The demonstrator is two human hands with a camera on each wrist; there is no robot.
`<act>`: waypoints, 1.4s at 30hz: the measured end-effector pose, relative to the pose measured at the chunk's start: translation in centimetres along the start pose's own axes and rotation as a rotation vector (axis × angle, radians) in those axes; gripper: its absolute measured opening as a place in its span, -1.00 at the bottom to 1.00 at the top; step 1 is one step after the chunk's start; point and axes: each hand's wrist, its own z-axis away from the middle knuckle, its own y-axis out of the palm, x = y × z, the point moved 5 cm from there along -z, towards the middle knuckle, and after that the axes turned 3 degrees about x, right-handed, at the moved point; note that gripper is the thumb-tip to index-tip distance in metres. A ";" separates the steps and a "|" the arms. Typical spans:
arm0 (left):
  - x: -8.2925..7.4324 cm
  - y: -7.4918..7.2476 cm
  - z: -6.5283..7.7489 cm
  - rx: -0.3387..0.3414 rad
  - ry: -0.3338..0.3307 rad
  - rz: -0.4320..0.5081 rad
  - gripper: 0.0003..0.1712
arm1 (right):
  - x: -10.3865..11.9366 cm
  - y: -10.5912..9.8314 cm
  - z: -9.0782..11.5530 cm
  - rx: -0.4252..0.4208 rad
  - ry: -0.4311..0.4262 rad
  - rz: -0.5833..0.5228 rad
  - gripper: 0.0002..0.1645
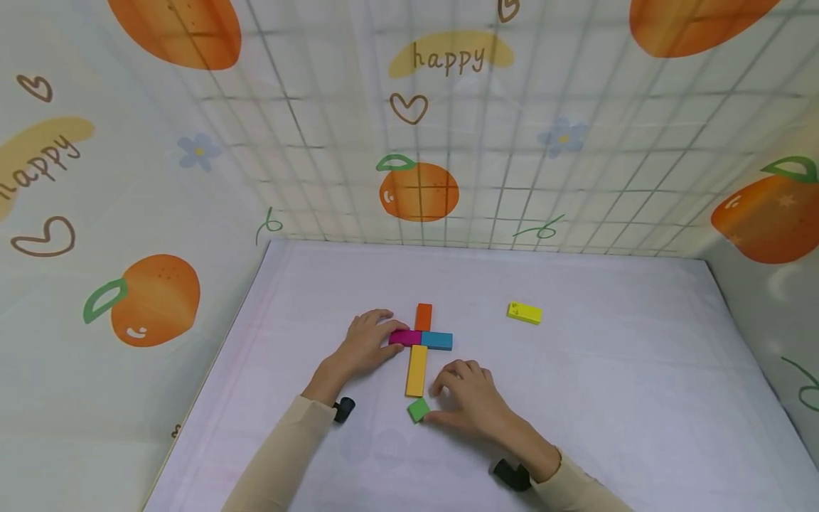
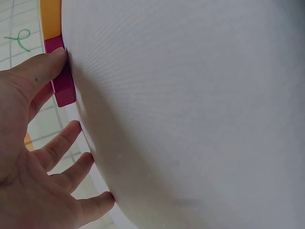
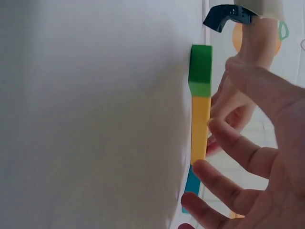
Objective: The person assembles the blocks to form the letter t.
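My left hand (image 1: 365, 344) pinches the magenta block (image 1: 406, 338) between thumb and index finger; its other fingertips rest on the table in the left wrist view. A blue block (image 1: 438, 341) lies end to end with the magenta one. Behind their joint stands the orange-red block (image 1: 424, 317), and an amber block (image 1: 416, 371) extends from it towards me. At the amber block's near end sits a small green block (image 1: 419, 410), turned at an angle. My right hand (image 1: 472, 402) hovers beside it, fingers spread and loosely bent, the thumb close to the green block but apart from it in the right wrist view.
A yellow block (image 1: 525, 313) with markings at one end lies apart at the back right. The white table (image 1: 614, 384) is bounded by printed cloth walls at the back and both sides. Dark wrist-worn pieces (image 1: 512, 475) sit under both wrists.
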 end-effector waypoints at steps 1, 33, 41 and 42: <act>0.0 0.0 0.0 0.000 -0.001 -0.001 -0.55 | -0.1 -0.1 0.0 -0.009 -0.001 -0.010 -0.57; 0.2 0.2 0.0 0.003 0.006 -0.015 -0.53 | -8.2 -7.0 1.4 -0.334 0.048 -0.061 -0.67; 0.2 0.2 0.1 0.004 0.002 -0.008 -0.53 | -9.6 -8.0 1.6 -0.343 0.104 -0.063 -0.70; 0.2 0.1 0.1 0.003 0.002 -0.007 -0.53 | -9.8 -8.1 1.6 -0.348 0.111 -0.060 -0.70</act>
